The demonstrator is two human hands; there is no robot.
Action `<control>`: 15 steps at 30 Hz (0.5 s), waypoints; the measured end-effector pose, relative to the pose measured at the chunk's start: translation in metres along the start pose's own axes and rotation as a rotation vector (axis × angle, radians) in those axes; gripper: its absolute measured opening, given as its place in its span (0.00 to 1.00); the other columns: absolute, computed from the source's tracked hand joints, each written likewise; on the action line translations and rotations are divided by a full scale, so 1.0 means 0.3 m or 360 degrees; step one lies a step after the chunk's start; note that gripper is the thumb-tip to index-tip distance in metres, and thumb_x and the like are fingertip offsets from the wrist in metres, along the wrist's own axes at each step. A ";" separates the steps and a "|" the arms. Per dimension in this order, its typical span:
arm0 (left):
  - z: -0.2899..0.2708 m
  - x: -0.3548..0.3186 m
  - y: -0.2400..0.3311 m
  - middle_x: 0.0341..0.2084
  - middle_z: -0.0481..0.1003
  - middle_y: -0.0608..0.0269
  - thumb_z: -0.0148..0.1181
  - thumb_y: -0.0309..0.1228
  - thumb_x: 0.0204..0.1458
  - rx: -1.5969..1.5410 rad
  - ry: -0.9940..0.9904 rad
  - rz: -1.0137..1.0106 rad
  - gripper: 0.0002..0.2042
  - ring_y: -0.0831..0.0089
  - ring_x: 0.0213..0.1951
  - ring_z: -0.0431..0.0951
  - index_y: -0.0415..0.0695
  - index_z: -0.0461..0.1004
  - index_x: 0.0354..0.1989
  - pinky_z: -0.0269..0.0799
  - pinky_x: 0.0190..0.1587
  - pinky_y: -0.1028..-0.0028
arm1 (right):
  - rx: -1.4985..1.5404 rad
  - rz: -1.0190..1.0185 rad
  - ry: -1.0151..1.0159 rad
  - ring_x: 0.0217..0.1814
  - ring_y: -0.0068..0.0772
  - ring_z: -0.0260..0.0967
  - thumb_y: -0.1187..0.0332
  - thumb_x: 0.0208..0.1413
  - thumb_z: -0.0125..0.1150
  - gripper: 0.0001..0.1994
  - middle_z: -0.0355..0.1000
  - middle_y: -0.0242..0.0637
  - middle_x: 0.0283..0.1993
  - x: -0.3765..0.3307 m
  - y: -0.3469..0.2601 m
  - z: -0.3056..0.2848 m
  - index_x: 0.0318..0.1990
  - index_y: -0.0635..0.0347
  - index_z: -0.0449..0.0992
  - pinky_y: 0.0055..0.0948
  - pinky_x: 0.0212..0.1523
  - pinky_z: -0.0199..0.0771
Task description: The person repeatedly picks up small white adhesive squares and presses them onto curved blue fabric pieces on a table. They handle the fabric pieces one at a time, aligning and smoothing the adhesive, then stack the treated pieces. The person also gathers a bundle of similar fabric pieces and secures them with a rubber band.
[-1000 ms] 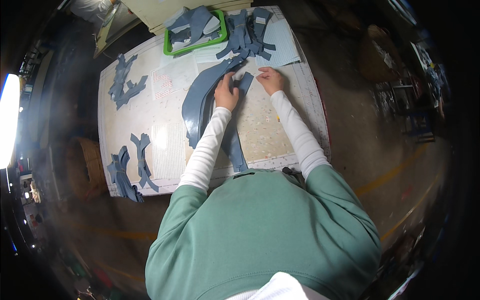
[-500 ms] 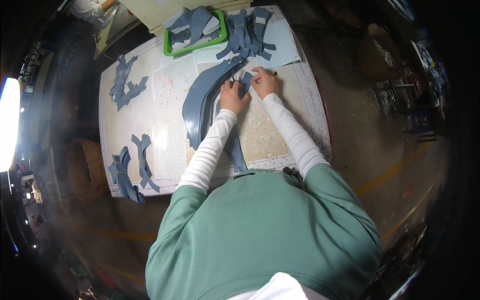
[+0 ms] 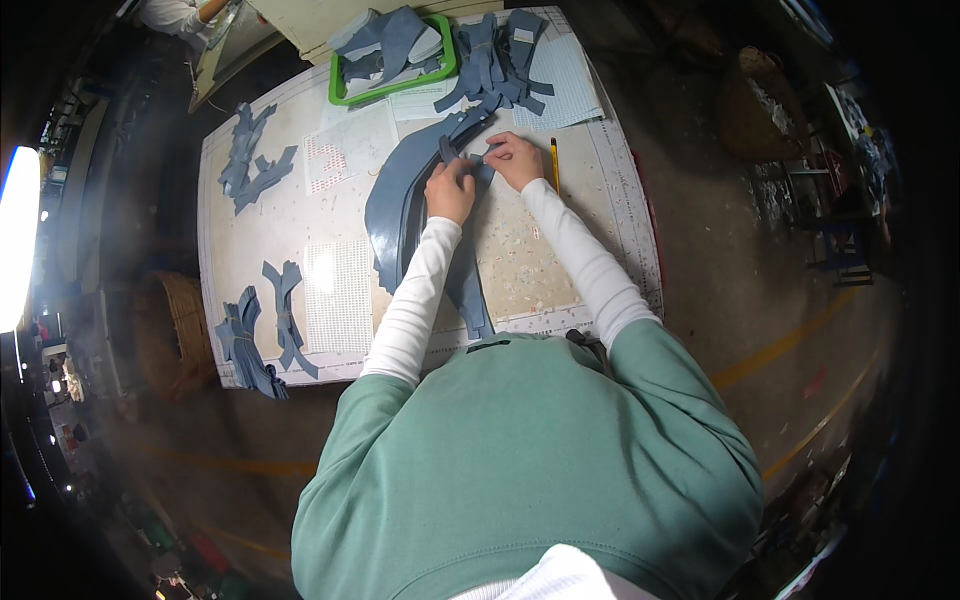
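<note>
A stack of long curved blue-grey cut pieces (image 3: 392, 205), perhaps leather or a similar sheet, lies across the middle of the table. At its right side my left hand (image 3: 450, 192) is closed, fingers curled over a blue-grey piece whose end shows past the fingertips. Just to the right, my right hand (image 3: 517, 163) pinches at the same piece; its thumb and forefinger are together near the edge. Exactly what the fingertips grip is small and partly hidden. Below the hands, a long blue-grey strip (image 3: 468, 295) runs toward my body.
A green basket (image 3: 338, 93) of blue-grey pieces stands at the back, beside tied bundles (image 3: 482, 62). More bundles lie at left (image 3: 240, 165) and front left (image 3: 245, 345). Sticker sheets (image 3: 338, 300) lie flat. A yellow pencil-like stick (image 3: 555, 165) is right of my hand.
My right hand has moved slightly left and its fingers have closed in on the piece. My left hand has shifted a little left, and the piece's end has turned up beside it.
</note>
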State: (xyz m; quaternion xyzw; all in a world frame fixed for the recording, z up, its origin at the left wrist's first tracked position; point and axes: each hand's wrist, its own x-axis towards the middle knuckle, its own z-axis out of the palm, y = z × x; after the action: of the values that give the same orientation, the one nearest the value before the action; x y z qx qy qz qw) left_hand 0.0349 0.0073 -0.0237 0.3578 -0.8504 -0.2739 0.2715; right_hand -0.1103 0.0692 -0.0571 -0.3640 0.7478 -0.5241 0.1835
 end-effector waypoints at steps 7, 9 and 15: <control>0.015 -0.027 -0.018 0.21 0.72 0.55 0.54 0.26 0.42 -0.0174 0.0192 0.0012 0.08 0.61 0.25 0.75 0.43 0.77 0.31 0.71 0.32 0.67 | 0.0136 0.0084 0.0114 0.29 0.20 0.73 0.72 0.41 0.67 0.16 0.77 0.33 0.29 0.000 0.039 -0.012 0.41 0.59 0.74 0.20 0.33 0.72; 0.019 -0.040 -0.007 0.26 0.71 0.53 0.59 0.30 0.41 -0.0115 0.0056 0.0088 0.10 0.58 0.28 0.74 0.44 0.75 0.33 0.71 0.33 0.64 | 0.0208 0.0207 0.0129 0.29 0.20 0.73 0.72 0.41 0.67 0.17 0.77 0.34 0.29 -0.002 0.052 -0.025 0.42 0.60 0.73 0.20 0.33 0.73; 0.031 -0.056 0.017 0.33 0.69 0.49 0.67 0.35 0.37 0.0209 -0.0043 0.0212 0.17 0.49 0.37 0.72 0.46 0.71 0.36 0.68 0.40 0.60 | 0.0041 0.0092 0.0110 0.28 0.20 0.72 0.72 0.40 0.68 0.17 0.77 0.34 0.29 -0.026 0.032 -0.021 0.42 0.59 0.73 0.20 0.32 0.72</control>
State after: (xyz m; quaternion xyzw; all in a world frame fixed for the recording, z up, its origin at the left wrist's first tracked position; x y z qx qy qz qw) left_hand 0.0364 0.0256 -0.0316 0.3138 -0.8921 -0.2036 0.2535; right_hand -0.1125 0.0809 -0.0642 -0.3214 0.7570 -0.5405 0.1772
